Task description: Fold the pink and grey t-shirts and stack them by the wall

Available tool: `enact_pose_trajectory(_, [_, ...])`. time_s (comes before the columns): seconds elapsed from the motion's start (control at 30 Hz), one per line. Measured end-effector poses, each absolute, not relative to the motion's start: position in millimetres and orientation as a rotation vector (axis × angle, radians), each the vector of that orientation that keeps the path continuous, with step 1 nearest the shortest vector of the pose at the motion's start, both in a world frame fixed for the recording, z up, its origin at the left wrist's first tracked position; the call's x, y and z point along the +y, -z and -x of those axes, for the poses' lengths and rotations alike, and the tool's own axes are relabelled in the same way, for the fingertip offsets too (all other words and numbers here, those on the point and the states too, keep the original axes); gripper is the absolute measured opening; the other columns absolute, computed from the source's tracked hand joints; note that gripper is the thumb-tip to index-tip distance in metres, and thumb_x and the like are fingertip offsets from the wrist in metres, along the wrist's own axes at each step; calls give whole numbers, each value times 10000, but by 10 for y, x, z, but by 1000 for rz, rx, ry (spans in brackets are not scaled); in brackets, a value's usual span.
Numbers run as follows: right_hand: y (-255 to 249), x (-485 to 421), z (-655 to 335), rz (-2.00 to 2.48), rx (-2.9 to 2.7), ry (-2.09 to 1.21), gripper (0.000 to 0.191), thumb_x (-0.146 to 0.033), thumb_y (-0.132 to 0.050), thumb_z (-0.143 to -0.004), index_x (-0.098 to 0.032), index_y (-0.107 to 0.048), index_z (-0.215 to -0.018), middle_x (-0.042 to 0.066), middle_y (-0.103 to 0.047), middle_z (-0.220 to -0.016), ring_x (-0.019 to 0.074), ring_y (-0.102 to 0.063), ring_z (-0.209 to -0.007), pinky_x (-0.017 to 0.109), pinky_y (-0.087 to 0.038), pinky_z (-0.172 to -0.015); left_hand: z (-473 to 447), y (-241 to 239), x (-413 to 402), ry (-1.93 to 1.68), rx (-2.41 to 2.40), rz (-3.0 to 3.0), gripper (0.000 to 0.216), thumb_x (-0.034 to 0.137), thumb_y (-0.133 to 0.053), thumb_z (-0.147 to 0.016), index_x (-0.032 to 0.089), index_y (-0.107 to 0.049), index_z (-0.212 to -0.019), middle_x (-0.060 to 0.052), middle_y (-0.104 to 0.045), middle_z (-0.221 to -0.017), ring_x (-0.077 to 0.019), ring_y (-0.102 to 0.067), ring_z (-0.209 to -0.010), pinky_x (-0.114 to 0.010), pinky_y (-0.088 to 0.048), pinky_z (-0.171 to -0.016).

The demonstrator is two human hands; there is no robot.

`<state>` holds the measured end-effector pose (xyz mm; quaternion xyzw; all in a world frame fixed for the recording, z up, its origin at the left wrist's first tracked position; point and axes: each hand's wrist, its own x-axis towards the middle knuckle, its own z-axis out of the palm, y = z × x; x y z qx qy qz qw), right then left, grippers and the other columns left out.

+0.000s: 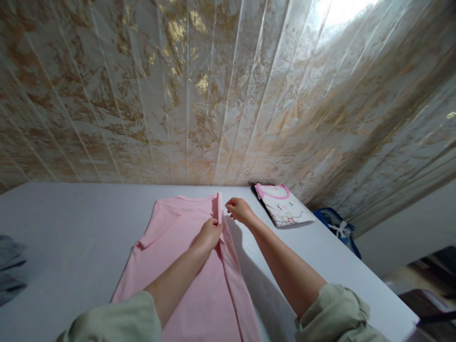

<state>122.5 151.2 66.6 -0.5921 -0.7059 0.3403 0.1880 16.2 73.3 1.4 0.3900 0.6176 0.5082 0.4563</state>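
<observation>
A pink T-shirt [178, 256] lies flat on the white table [71, 228], its neck toward the wall. Its right side stands up in a raised fold [220, 209]. My left hand [210, 232] is closed and pinches that fold a little below the shoulder. My right hand [238, 209] is closed too, gripping the top of the same fold from the right. Both forearms are bare, with pale green sleeves pushed up near the bottom edge.
A folded white shirt with pink trim [283, 205] lies at the table's far right by the wall. Grey cloth [10, 270] sits at the left edge. A blue bag [338, 228] is beyond the right edge. A marbled panel wall [228, 95] backs the table.
</observation>
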Motion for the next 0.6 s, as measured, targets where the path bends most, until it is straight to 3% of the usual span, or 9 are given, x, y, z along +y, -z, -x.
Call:
enact_pose_trajectory(0.2, [-595,1701,-859,1797,-2155,-416,376,-409,-627,-804,-156,-543,-1069,154,-665,-1054,272,-649,-926,326,-463,-715,-184,-50,722,-1250,1551,-954,50,146,-644,-758,177,-604,-761,-25,-672,-710,-175,-631,-701,-257,-451,-663])
enact_pose_trajectory(0.33, [-512,1739,-715,1833,-2174,-397,287,-348,-547,-864,-160,-530,-1081,148,-686,-1006,263,-660,-895,313,-443,-687,-190,-138,710,-1243,1541,-907,52,135,-611,-787,174,-596,-756,-37,-676,-711,-178,-638,-707,-262,-467,-667])
enact_pose_trajectory(0.6, [-361,1801,-580,1693,-2183,-495,266,-410,-540,-891,-179,-606,-1005,90,-715,-945,188,-651,-809,247,-414,-638,-3,-239,651,-1176,1482,-748,156,137,-539,-828,186,-520,-682,32,-544,-525,-121,-542,-487,-234,-461,-525])
